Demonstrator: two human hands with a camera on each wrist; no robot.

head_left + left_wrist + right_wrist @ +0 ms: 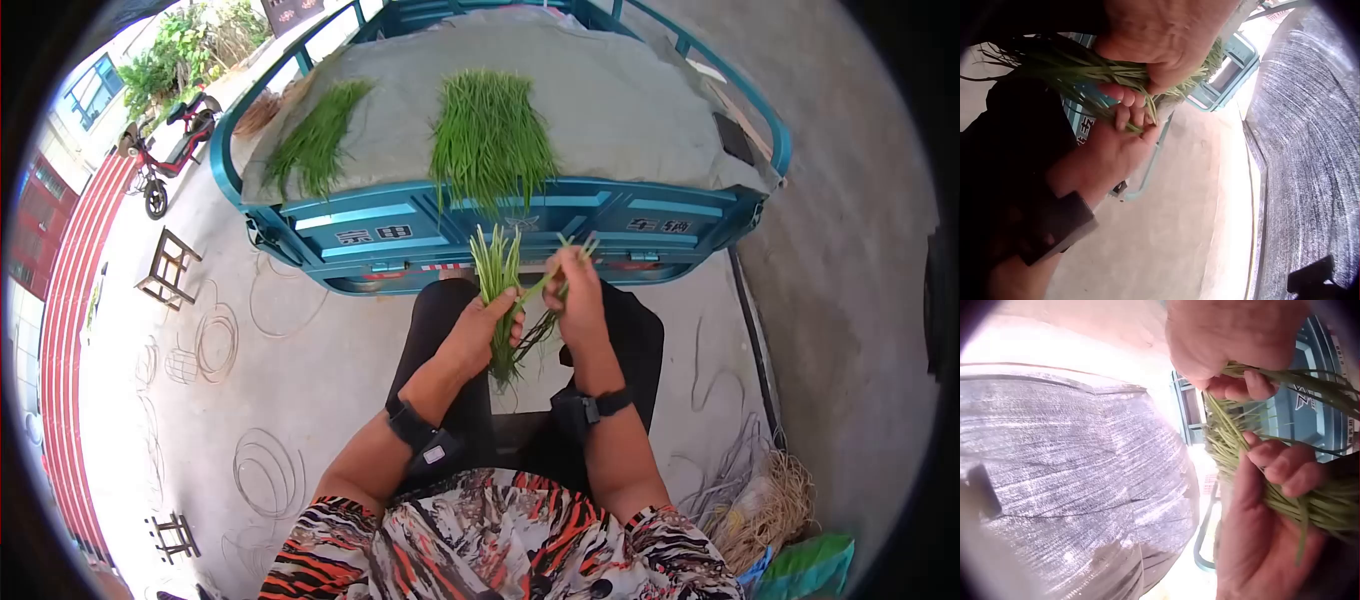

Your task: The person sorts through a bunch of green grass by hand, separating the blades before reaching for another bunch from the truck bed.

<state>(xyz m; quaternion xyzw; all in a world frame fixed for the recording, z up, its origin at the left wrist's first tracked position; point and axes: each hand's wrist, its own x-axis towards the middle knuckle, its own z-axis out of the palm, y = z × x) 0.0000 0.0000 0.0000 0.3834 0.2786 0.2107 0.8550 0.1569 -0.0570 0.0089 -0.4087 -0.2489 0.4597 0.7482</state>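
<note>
My left hand point(472, 335) grips a bunch of green chives point(496, 262) around its middle, the pale cut ends pointing at the cart and the dark leafy ends hanging down. Beside it, my right hand point(580, 300) pinches a few loose chive stalks point(540, 287) between thumb and fingers. In the right wrist view, the left hand's fingers point(1282, 465) curl over the bunch while the right hand point(1235, 337) holds its stalks just above. A thick pile of chives point(490, 135) and a smaller pile point(318, 140) lie on the cart's grey cover point(400, 100).
The blue three-wheeled cart point(370, 235) stands right in front of my knees. Wooden stools point(168, 268) and wire coils point(268, 470) are on the concrete at left. A bundle of straw-coloured strands point(775, 505) and a green bag point(810, 570) lie at lower right.
</note>
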